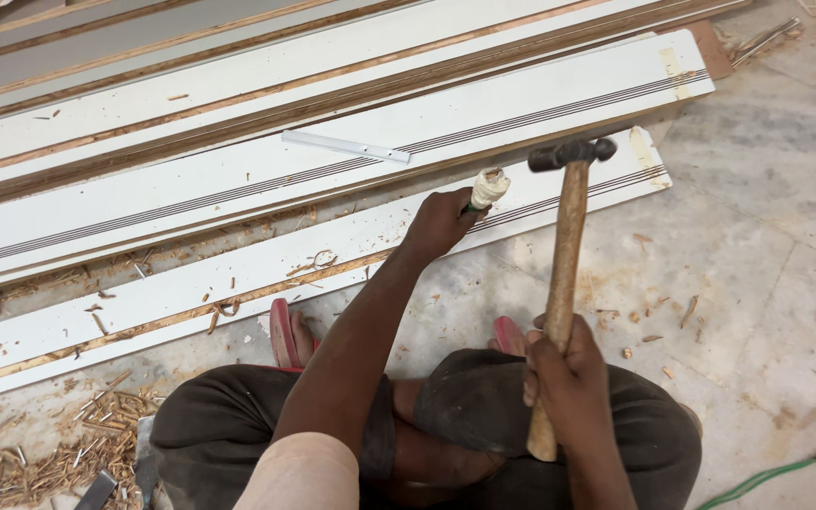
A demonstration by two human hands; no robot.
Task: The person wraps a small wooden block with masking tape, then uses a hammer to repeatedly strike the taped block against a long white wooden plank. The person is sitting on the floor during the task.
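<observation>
Wooden-handled hammer (564,274) stands right of centre, the right hand (567,368) clenched low on its shaft. Left hand (441,222) grips a cloth-wrapped chisel (485,191) at centre, set against the nearest white grooved board (191,293). Beige tape strips (674,73) mark board ends, upper right.

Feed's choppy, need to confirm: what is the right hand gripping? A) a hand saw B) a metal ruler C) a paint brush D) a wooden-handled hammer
D: the right hand is wrapped around the wooden handle of a hammer, its dark metal head raised beside the chisel in the left hand.
</observation>
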